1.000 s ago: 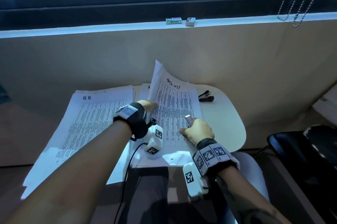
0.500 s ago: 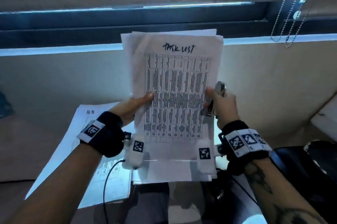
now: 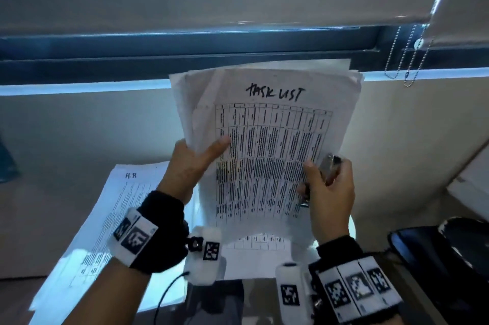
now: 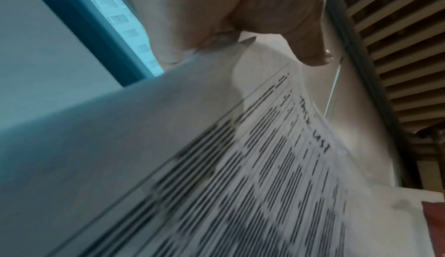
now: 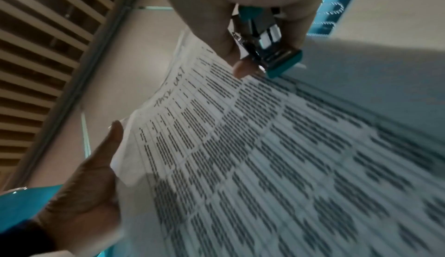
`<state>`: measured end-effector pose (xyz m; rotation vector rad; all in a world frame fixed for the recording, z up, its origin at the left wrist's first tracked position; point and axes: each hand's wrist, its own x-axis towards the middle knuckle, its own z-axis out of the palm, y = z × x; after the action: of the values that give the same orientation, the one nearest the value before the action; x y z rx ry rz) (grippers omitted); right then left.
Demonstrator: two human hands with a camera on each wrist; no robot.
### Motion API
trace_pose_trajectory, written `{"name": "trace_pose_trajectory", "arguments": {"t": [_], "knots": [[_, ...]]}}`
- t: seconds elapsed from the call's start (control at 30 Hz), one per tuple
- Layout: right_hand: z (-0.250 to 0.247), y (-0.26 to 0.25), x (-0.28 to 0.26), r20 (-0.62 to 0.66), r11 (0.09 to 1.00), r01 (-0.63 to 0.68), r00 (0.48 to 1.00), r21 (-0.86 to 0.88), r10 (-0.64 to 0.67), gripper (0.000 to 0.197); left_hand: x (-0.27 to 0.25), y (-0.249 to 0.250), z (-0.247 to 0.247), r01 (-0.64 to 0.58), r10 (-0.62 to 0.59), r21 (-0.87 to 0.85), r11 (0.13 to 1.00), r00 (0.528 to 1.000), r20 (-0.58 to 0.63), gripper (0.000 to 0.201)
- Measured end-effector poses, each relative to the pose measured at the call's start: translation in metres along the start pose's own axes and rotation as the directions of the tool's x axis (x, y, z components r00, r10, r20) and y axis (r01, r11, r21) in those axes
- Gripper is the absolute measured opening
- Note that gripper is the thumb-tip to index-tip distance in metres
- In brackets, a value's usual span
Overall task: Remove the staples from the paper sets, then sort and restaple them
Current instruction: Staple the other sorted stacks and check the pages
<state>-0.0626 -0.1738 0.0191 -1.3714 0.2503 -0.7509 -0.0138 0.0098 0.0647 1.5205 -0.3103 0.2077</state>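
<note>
The "TASK LIST" paper set [image 3: 267, 150] is held upright in the air above the worktop [image 3: 350, 224], between both hands. The left hand [image 3: 194, 166] grips its left edge, thumb laid across the front sheet and the other fingers behind the sheets. The right hand [image 3: 328, 192] holds the right edge with its thumb on the front, and the same hand is curled round a stapler [image 3: 329, 168], which sticks up beside the paper's right edge. Both forearms rise from the bottom of the head view, each wrist wearing a black band with white marker blocks.

The sheets of the set are fanned unevenly at the top, several corners showing behind the front page. The left wrist view shows the left thumb tip [image 4: 313, 55] pressed on the printed page near its edge, with the stacked sheet edges just under the palm; the stapler does not show there. The right wrist view shows what the head view blurs: the stapler [image 5: 272, 52] has a teal body and bare metal parts, and its end touches the paper's edge beside the thumb. That view also catches the left hand [image 5: 86, 194] on the far edge of the set.

A second paper set marked "H.R" [image 3: 105, 221] lies flat on the left part of the worktop, overhanging its left edge. More printed sheets [image 3: 259, 248] lie on the worktop below the raised set.
</note>
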Motion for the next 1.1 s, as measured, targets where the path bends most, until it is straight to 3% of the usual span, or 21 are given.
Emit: {"name": "trace_pose_trajectory", "arguments": {"t": [0.1, 0.17, 0.23, 0.3, 0.37, 0.47, 0.53, 0.77, 0.87, 0.93, 0.97, 1.03, 1.1], "knots": [[-0.006, -0.014, 0.015, -0.040, 0.996, 0.075, 0.996, -0.053, -0.077, 0.040, 0.016, 0.024, -0.001, -0.113, 0.113, -0.027, 0.993, 0.994, 0.012, 0.070], [-0.009, -0.034, 0.025, -0.062, 0.957, 0.220, 0.970, -0.190, -0.235, 0.061, 0.026, 0.039, 0.000, -0.176, 0.176, -0.039, 0.984, 0.984, 0.007, 0.074], [-0.009, -0.061, 0.032, 0.026, 0.780, 0.451, 0.872, -0.434, -0.490, 0.071, 0.032, 0.052, 0.004, -0.228, 0.228, -0.010, 0.974, 0.974, 0.006, 0.065], [-0.006, -0.086, 0.040, 0.228, 0.508, 0.619, 0.740, -0.599, -0.633, 0.072, 0.034, 0.059, 0.008, -0.280, 0.280, 0.008, 0.960, 0.960, -0.006, 0.043], [-0.001, -0.102, 0.050, 0.410, 0.361, 0.700, 0.676, -0.616, -0.612, 0.069, 0.033, 0.060, 0.010, -0.315, 0.315, 0.018, 0.949, 0.949, -0.022, 0.027], [0.005, -0.106, 0.067, 0.621, 0.272, 0.757, 0.647, -0.594, -0.443, 0.064, 0.029, 0.059, 0.011, -0.343, 0.343, 0.050, 0.938, 0.939, 0.010, 0.022], [0.007, -0.105, 0.074, 0.669, 0.238, 0.771, 0.633, -0.590, -0.390, 0.059, 0.029, 0.059, 0.009, -0.353, 0.352, 0.086, 0.932, 0.936, 0.029, 0.018], [0.007, -0.105, 0.082, 0.624, 0.242, 0.782, 0.609, -0.574, -0.489, 0.029, 0.031, 0.056, 0.006, -0.390, 0.387, 0.131, 0.912, 0.921, 0.042, 0.022], [0.006, -0.105, 0.087, 0.587, 0.272, 0.764, 0.630, -0.585, -0.508, 0.032, 0.030, 0.055, 0.006, -0.404, 0.402, 0.137, 0.904, 0.915, 0.042, 0.022], [-0.001, -0.102, 0.092, 0.452, 0.409, 0.697, 0.704, -0.589, -0.548, 0.047, 0.030, 0.056, 0.005, -0.417, 0.415, 0.135, 0.899, 0.909, 0.041, 0.021], [-0.006, -0.098, 0.093, 0.367, 0.549, 0.640, 0.764, -0.538, -0.531, 0.057, 0.030, 0.057, 0.004, -0.423, 0.422, 0.141, 0.895, 0.906, 0.033, 0.021], [-0.012, -0.087, 0.090, 0.300, 0.859, 0.421, 0.893, -0.292, -0.336, 0.072, 0.030, 0.059, 0.001, -0.442, 0.443, 0.139, 0.886, 0.896, 0.024, 0.019], [-0.016, -0.074, 0.085, 0.386, 0.992, 0.109, 0.919, -0.066, -0.075, 0.066, 0.030, 0.062, -0.001, -0.443, 0.443, 0.142, 0.885, 0.896, 0.032, 0.020]]}}
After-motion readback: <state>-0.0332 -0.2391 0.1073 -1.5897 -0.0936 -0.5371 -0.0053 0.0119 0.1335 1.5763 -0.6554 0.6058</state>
